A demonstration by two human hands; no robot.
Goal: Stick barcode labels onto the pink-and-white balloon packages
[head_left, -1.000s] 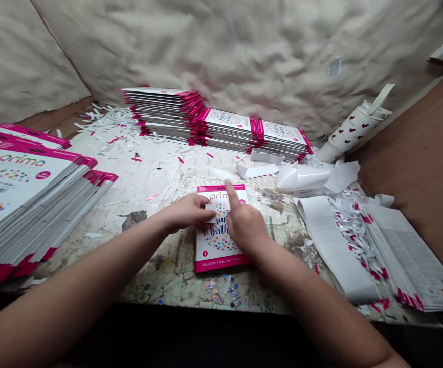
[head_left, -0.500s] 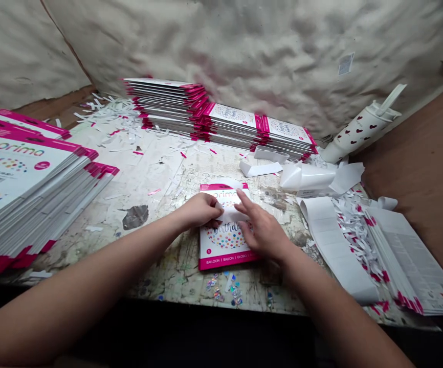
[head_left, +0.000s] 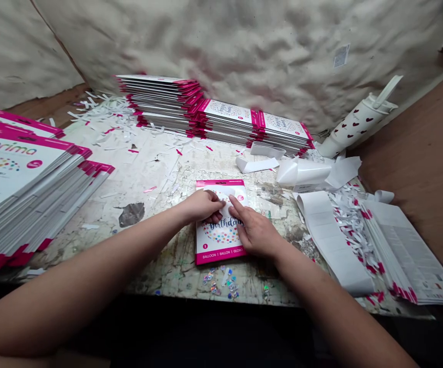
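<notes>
Worn table (head_left: 160, 176); flat packet (head_left: 221, 237) prob. light, stiffish, slick; best held by side edges. L hand (head_left: 201, 205) pinched tog., can't tell on what; R hand (head_left: 260, 232) fingers apart.

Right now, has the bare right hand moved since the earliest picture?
Yes, toward the wearer: against the pink and white birthday balloon packet, the right hand has its index fingertip now below the top edge.

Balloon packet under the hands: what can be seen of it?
The balloon packet lies face up on the worn tabletop, flat, seemingly card. Magenta bands, the top one slotted, edge a white front with coloured dots, dark blue "birthday" lettering, partly hidden, and "BALLOON" below. The left hand, pinching a pale strip, and right hand cover parts of it.
</notes>
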